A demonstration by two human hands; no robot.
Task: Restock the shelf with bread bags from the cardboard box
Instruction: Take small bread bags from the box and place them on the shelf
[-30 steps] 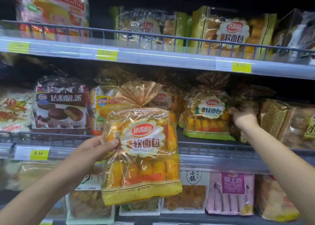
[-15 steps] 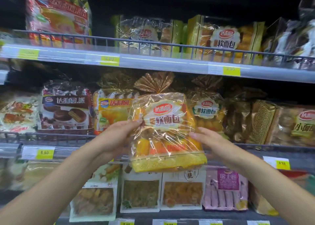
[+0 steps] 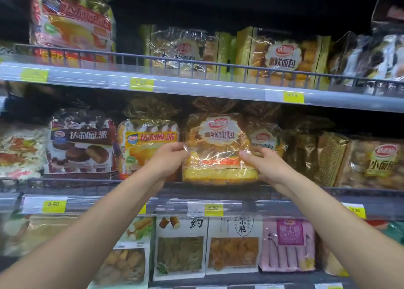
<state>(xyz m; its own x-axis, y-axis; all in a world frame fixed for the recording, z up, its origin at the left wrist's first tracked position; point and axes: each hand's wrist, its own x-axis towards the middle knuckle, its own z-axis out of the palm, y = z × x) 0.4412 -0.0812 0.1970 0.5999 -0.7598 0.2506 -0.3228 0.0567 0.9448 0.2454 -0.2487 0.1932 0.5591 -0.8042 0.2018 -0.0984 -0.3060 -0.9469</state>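
Note:
A clear bread bag [image 3: 218, 148] with orange rolls, a yellow bottom band and a white label stands upright on the middle shelf [image 3: 87, 182], just behind its wire rail. My left hand [image 3: 167, 159] grips the bag's left side, thumb on the front film. My right hand [image 3: 261, 164] grips its right side the same way. Another bag of the same bread [image 3: 265, 140] stands right behind it to the right. The cardboard box is out of view.
Pie packs [image 3: 148, 144] and a chocolate pie pack [image 3: 80, 142] stand left of the bag. Gold-wrapped bread bags [image 3: 332, 157] fill the right. The upper shelf [image 3: 196, 87] holds more bread bags close overhead. Snack packs [image 3: 231, 245] hang below.
The bag went from my left hand alone, low before the shelf, up and right onto the middle shelf. My right hand left the bags at the right and took its right side.

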